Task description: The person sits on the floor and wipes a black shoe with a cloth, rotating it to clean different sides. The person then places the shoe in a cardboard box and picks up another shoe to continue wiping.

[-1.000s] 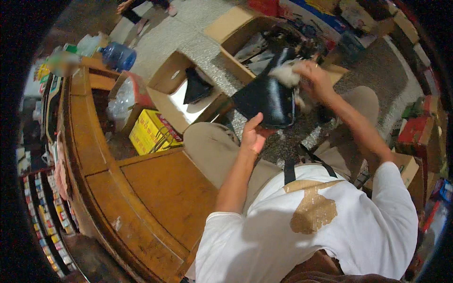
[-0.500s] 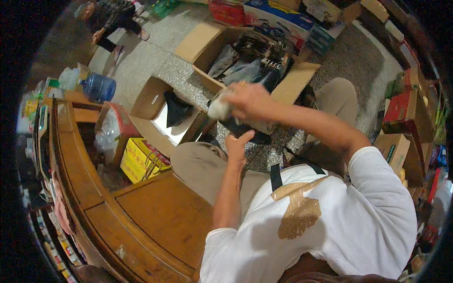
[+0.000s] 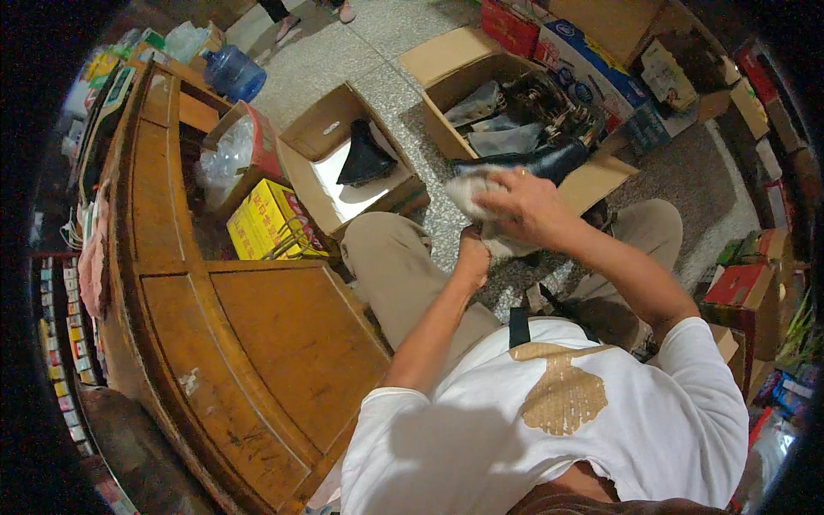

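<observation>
Right hand [image 3: 528, 206] clamps a soft pale cloth [image 3: 468, 190] against a stiff, glossy black leather shoe [image 3: 536, 160]; left hand [image 3: 472, 257] grips underneath.

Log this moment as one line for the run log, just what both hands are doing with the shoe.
left hand: under black shoe, supporting | right hand: pressing pale cloth on shoe | setting: seated beside wooden counter

yellow carton [image 3: 268, 221] by counter | blue-white box [image 3: 592, 64] top | red box [image 3: 736, 285], perhaps, right
</observation>
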